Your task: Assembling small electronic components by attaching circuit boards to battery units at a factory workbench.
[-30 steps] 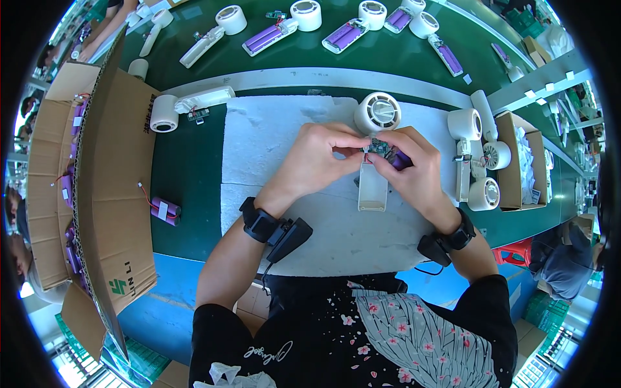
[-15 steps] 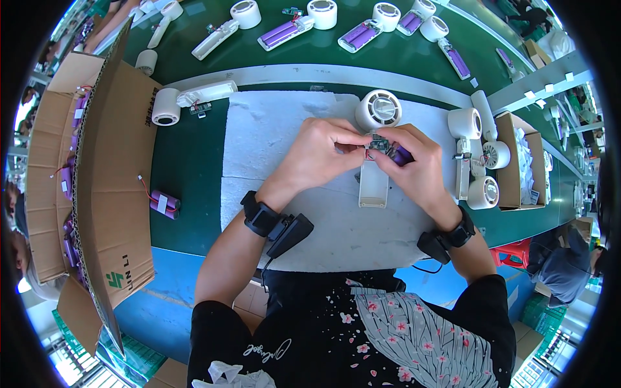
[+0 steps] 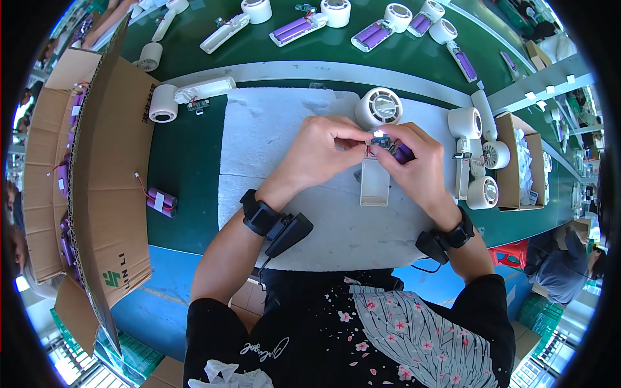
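Matting of pale grey sheet material [image 3: 291, 239] is topped by a white plastic round-headed fan [image 3: 378, 107]. Below it, a white trough-shaped handle shell [image 3: 374, 191] is left uncovered, its lower part unfilled. Right hand [image 3: 419, 158] is curled narrowly around purple cylindrical cells [image 3: 405, 154]. Left hand [image 3: 323, 149] is closed to a pinch on a small green circuit board [image 3: 381, 140], held above the shell, unseated. Wire connections cannot be judged.

A small green circuit board [image 3: 381, 140], partly covered, shows a bright white spot along its far edge. Just right of it is a purple cylindrical battery pack [image 3: 404, 154], mostly hidden. Nearer the person lies a long white plastic handle shell [image 3: 374, 187], open side up; beyond stands a round white plastic fan head [image 3: 379, 108].
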### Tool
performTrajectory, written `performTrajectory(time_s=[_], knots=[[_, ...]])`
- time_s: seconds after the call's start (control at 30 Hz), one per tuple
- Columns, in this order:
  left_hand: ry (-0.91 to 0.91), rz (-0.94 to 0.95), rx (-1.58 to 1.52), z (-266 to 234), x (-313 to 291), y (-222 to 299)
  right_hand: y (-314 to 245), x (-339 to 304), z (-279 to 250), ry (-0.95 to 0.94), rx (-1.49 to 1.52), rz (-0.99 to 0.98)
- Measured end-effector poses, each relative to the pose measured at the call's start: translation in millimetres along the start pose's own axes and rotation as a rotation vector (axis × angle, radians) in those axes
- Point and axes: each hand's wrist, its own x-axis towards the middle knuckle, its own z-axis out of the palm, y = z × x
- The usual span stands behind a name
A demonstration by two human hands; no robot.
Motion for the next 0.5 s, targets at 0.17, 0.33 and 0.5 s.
performTrajectory(time_s=[0.17,0.33,0.5], knots=[[-0.009,0.029,0.024,6.9,1.8,4.3,-5.2,-1.6,-0.9,-0.021,0.089,0.158],[0.024,0.038,0.165,14.7,0.9,2.8,-12.2,-3.6,-0.8,-0.057,0.197,0.304],[-0.011,0.052,0.207,15.0,0.0,1.7,-7.9,-3.0,-2.7,-0.009,0.074,0.174]])
